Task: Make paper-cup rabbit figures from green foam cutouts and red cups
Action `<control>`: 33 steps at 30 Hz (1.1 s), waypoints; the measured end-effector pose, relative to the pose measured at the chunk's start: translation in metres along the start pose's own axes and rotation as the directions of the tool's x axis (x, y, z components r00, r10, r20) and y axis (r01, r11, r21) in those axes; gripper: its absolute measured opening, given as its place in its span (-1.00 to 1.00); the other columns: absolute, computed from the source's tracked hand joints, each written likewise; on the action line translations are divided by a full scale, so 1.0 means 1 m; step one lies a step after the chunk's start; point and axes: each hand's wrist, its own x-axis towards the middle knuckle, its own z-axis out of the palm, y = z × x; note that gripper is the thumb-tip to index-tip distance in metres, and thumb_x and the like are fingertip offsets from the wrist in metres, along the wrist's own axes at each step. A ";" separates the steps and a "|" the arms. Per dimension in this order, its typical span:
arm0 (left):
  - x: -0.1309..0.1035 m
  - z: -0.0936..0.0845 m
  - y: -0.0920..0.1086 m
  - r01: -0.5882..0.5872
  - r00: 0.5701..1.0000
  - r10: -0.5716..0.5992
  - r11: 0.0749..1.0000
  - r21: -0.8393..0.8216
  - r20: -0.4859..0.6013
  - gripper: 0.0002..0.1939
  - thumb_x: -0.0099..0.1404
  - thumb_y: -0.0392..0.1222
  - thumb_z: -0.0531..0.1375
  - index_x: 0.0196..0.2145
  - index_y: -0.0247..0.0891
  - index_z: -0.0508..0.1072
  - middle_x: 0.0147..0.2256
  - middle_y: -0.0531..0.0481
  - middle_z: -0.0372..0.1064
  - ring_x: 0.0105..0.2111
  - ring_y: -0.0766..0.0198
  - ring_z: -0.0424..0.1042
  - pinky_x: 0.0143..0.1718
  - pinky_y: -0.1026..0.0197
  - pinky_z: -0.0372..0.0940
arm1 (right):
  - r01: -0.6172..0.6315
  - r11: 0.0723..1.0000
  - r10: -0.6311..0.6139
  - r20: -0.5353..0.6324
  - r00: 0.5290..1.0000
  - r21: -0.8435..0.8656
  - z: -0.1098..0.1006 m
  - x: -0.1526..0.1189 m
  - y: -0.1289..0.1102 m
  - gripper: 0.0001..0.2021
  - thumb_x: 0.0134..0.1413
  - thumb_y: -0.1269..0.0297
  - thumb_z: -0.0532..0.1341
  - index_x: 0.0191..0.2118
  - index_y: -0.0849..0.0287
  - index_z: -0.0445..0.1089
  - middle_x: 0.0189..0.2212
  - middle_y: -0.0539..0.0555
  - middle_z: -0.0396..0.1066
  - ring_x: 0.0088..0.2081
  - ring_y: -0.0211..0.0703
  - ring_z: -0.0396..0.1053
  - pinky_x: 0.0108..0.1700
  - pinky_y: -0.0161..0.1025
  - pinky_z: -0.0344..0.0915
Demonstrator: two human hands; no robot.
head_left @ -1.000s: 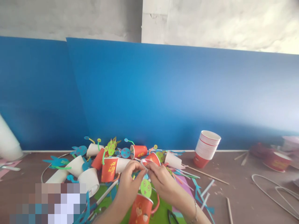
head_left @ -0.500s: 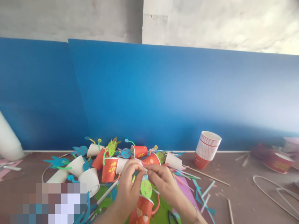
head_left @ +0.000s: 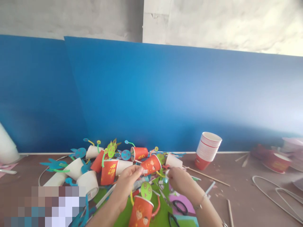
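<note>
My left hand [head_left: 124,187] is closed in a pinch, with a small whitish piece [head_left: 145,171] at its fingertips. My right hand [head_left: 183,181] is closed to the right, its fingertips beside a small white, round-looking thing [head_left: 167,174]; whether it grips this is unclear. Below and between the hands stands a red paper cup [head_left: 140,212] with a round green paper face [head_left: 146,190] at its rim and bent side arms, one yellow and one red. Black-handled scissors [head_left: 180,207] lie below my right hand. Another red cup [head_left: 151,164] lies tilted just beyond my left fingertips.
Decorated red and white cups [head_left: 110,171] crowd the table's back left. A cup stack [head_left: 208,148] stands back right, near a thin wooden stick [head_left: 209,177]. Green paper [head_left: 121,217] and purple paper [head_left: 181,198] lie in front. A white cable [head_left: 265,186] curls at right; a blue panel [head_left: 151,94] rises behind.
My hands were together above the green face and have parted. The right moved rightward, the left slightly left. The scissors and more paper between them now show.
</note>
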 end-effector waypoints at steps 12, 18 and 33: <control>0.005 0.004 -0.015 0.001 0.999 -0.002 1.000 0.029 0.051 -0.64 0.10 0.10 0.23 -0.36 -0.30 0.47 -0.41 -0.01 0.39 -0.35 0.24 0.36 -0.29 0.24 0.22 | 0.255 0.776 -0.201 -0.157 0.967 0.576 0.011 -0.006 -0.050 -0.96 -0.01 0.38 0.18 -0.45 0.16 0.35 -0.40 0.02 0.43 -0.33 -0.14 0.37 -0.28 -0.26 0.23; -0.007 -0.008 0.010 -0.206 0.977 0.207 0.866 0.455 0.047 -0.48 0.16 -0.10 0.15 0.08 -0.22 0.33 -0.10 -0.12 0.39 -0.09 0.08 0.34 -0.04 0.10 0.20 | 0.233 0.903 -0.143 -0.259 0.955 0.361 0.005 0.002 -0.029 -0.89 -0.01 0.47 0.13 -0.49 0.18 0.32 -0.40 0.08 0.40 -0.29 -0.08 0.34 -0.24 -0.22 0.18; -0.032 -0.040 0.041 -0.185 0.957 -0.087 0.552 0.813 0.278 -0.42 0.08 -0.27 0.14 0.08 0.06 0.35 0.07 -0.05 0.33 0.06 -0.04 0.30 0.05 0.05 0.14 | 0.275 0.960 -0.279 0.139 0.950 0.047 0.016 -0.004 -0.019 -0.61 -0.04 0.59 0.04 -0.06 0.19 0.31 -0.39 0.10 0.47 -0.38 -0.14 0.38 -0.44 -0.29 -0.03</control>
